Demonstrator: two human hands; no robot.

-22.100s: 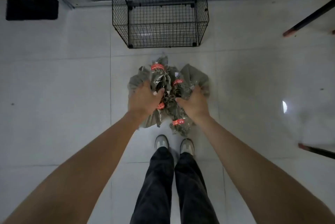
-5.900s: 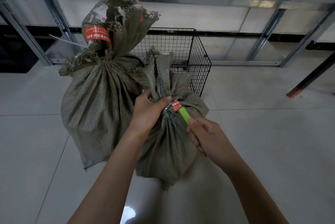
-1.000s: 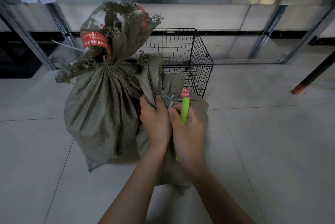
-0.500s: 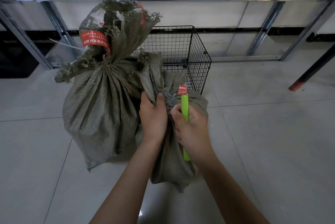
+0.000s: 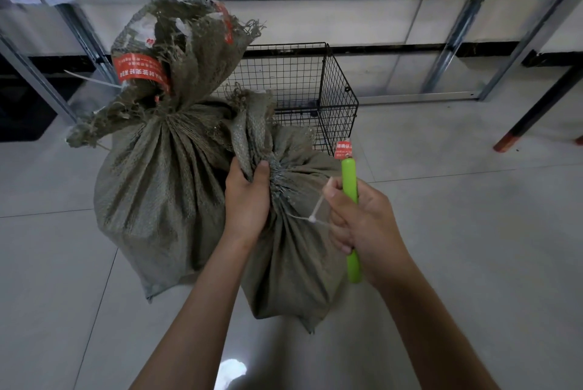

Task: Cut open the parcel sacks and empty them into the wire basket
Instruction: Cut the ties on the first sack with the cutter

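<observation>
On the grey tiled floor, just in front of the black wire basket, two woven olive sacks stand side by side and touch. The big sack is on the left, upright. Its neck is tied shut and its frayed top flares above a red label. The small sack leans against the big sack's right side, nearer the person, and hides the lower front of the basket. The basket stands at the floor's far edge, close to the wall and to a metal rack.

The left hand has its fingers clenched round the gathered neck of the small sack, with the cloth rising out between thumb and fingers. The right hand, just right of that neck, has its fingers wrapped round a green cutter. The cutter is held upright, its tip above the fist and its butt sticking out below. Whether a blade is out cannot be told.

A thin white tie stretches from the puckered neck across to the right hand's fingers, with its small lock head midway. A red tag sits just above the cutter's tip, before the basket's near right corner; what it hangs from cannot be told.

A dark leg with a red foot slants down to the floor's far right side. A bright reflection lies on the near tiles between the forearms.
</observation>
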